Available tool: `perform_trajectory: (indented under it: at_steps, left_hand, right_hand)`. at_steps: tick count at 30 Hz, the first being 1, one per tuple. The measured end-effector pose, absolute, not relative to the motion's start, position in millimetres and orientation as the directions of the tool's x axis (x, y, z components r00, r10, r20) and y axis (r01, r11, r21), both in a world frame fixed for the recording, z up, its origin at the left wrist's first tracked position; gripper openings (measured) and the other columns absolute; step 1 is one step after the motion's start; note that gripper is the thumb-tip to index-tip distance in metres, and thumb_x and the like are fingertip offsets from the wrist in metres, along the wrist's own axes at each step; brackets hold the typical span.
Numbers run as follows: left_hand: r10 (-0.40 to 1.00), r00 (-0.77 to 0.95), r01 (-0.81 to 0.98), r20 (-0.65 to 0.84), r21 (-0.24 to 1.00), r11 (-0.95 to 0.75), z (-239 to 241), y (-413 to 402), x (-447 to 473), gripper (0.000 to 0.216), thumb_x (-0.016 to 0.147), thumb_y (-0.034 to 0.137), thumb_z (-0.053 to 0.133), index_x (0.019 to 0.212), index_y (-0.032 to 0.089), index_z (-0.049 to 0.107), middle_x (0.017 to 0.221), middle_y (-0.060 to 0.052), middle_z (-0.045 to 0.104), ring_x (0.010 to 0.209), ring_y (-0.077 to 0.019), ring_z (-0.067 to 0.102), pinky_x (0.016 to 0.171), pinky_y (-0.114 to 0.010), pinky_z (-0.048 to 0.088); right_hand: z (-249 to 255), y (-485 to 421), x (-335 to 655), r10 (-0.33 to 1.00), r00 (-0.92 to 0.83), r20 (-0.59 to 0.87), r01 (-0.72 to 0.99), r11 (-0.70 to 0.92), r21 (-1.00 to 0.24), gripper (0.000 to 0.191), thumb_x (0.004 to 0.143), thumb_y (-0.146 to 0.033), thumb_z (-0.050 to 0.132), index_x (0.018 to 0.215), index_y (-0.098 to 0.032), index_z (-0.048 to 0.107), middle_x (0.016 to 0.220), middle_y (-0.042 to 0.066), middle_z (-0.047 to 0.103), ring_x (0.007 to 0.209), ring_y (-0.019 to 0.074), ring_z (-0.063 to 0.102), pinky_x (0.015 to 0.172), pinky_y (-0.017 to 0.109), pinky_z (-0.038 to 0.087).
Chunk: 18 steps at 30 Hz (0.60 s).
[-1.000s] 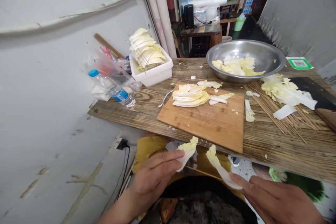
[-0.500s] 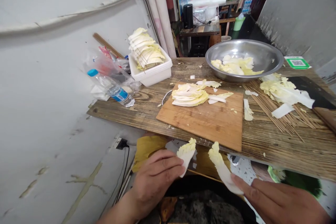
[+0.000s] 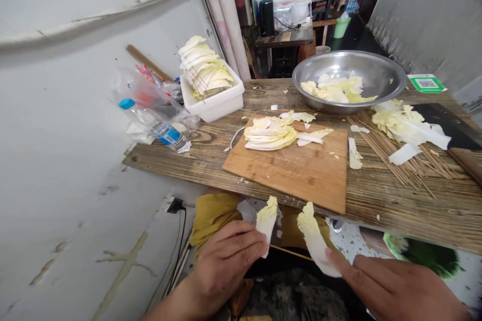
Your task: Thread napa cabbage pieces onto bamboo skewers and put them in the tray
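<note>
L hand (image 3: 228,256) has the L leaf (image 3: 266,220): fingers closed together w/ almost no gap, grip at the leaf's lower pale end, frilly yellow tip free. R hand (image 3: 399,286) is on the R leaf (image 3: 315,243), fingertip at its lower right edge; looks pinched there, but thumb's hidden, so can't tell how firmly.

Key relation: the 2 leaves are side by side, apart, just off the near edge of the worktop (image 3: 176,163), over the person's lap. L leaf's long axis runs nearly straight away from the body, tip a touch right; R leaf's slants, tip up & left, base down & right twd the R hand. So they aren't quite parallel; tips are closer than bases. A thin stick (image 3: 291,252) spans the gap btwn them, roughly crosswise to both, near their lower ends. Whether it pierces or passes behind either leaf: can't tell. Each leaf is nearest its own hand.

Beyond: cutting board (image 3: 293,175) w/ leaf stack (image 3: 271,134), toward its far left.
</note>
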<state>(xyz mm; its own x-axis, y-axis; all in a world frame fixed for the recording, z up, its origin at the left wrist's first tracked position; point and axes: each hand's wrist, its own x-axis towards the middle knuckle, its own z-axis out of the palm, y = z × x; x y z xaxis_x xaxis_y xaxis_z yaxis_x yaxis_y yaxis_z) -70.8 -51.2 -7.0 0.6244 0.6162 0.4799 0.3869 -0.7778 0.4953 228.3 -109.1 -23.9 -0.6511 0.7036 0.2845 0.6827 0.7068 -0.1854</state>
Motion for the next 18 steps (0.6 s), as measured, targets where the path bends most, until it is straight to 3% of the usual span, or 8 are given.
perform_trajectory:
  at_steps: [4, 11, 14, 18]
  left_hand:
    - [0.613, 0.652, 0.386, 0.446, 0.5, -0.775, -7, -52, -72, 0.02, 0.088, 0.007, 0.054, 0.104, 0.012, 0.065, 0.095, -0.006, 0.072, 0.091, -0.0136, 0.063, 0.082, -0.024, 0.056]
    - [0.639, 0.656, 0.412, 0.402, 0.518, -0.75, -12, -53, -71, 0.015, 0.09, 0.012, 0.054, 0.099, 0.016, 0.065, 0.094, -0.004, 0.071, 0.091, -0.0134, 0.061, 0.079, -0.023, 0.055]
    - [0.67, 0.595, 0.544, 0.444, 0.39, -0.743, -7, -55, -72, 0.017, 0.09, 0.015, 0.055, 0.104, 0.016, 0.065, 0.101, -0.007, 0.069, 0.097, -0.0163, 0.059, 0.083, -0.028, 0.053]
    - [0.596, 0.696, 0.595, 0.4, 0.143, -0.791, 6, -59, -72, 0.024, 0.095, 0.018, 0.043, 0.105, 0.015, 0.065, 0.098, -0.007, 0.07, 0.094, -0.0192, 0.058, 0.079, -0.031, 0.047]
  right_hand:
    - [-24, -106, 221, 0.714, -0.639, 0.286, 0.686, 0.697, -0.209, 0.048, 0.083, -0.004, 0.032, 0.127, -0.012, 0.049, 0.07, 0.0, 0.062, 0.051, 0.0153, 0.059, 0.045, 0.026, 0.045]
    - [-13, -97, 210, 0.65, -0.71, 0.271, 0.652, 0.752, -0.096, 0.045, 0.08, -0.002, 0.032, 0.119, -0.009, 0.054, 0.084, 0.006, 0.07, 0.056, 0.0154, 0.063, 0.045, 0.025, 0.048]
    - [-19, -102, 207, 0.678, -0.653, 0.337, 0.69, 0.716, -0.105, 0.047, 0.079, -0.002, 0.031, 0.119, -0.009, 0.054, 0.081, 0.006, 0.069, 0.054, 0.016, 0.062, 0.043, 0.026, 0.047]
    - [-24, -108, 204, 0.702, -0.598, 0.386, 0.735, 0.673, -0.084, 0.047, 0.083, -0.003, 0.027, 0.122, -0.01, 0.052, 0.082, 0.007, 0.068, 0.053, 0.0178, 0.06, 0.042, 0.029, 0.044]
